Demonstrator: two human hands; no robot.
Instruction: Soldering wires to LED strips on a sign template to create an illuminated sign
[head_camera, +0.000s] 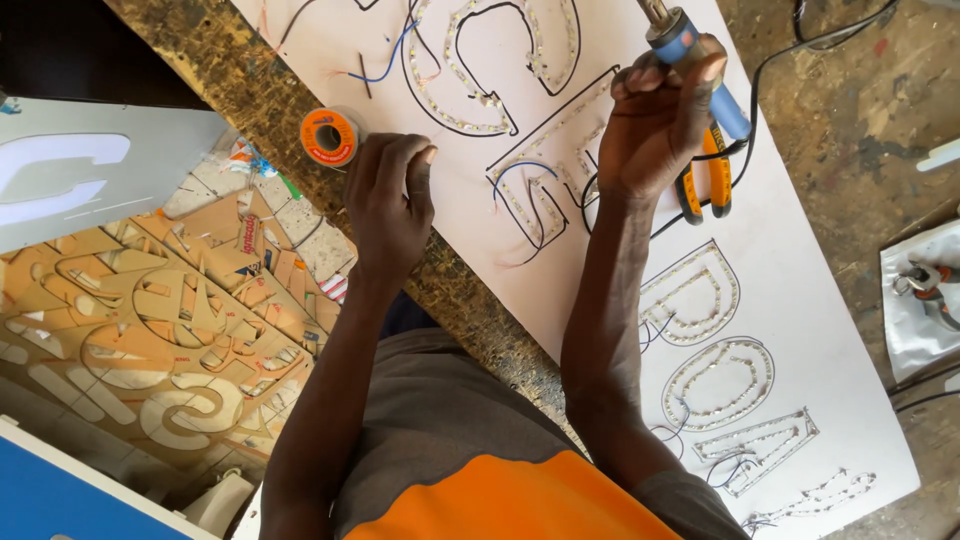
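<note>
Soldering iron (690, 60) is gripped in the right hand (655, 125), fist closed round the blue handle, tip pointing away from the body and cut off by the top of the frame. Left hand (390, 195) is pinched narrow at the near edge of the white sign board (800, 330); a thin strand of solder appears to be held between the fingertips, but it is too fine to be confirmed. The orange solder spool (329, 137) lies just left of the left hand, on the rough table (250, 80).

Risks, as judged from this:
- Hot tip is held above the LED strips (530, 190) laid inside the outlined letters. A drop or a slip of the right hand could scorch the board or melt strip insulation.
- The iron's black cord (800, 50) trails off to the right of the right hand, past the orange-handled pliers (705, 180) lying just under that hand. A snag there could jerk the iron off the joint.
- Loose blue and red wires (385, 70) lie beyond the left hand, unsecured. They could be bridged or burnt by stray solder.
- Left fingertips are close to the work. If the solder is fed short, burnt fingers are likely.
- The board overhangs the table edge near the body, so a lean on it could shift everything.
</note>
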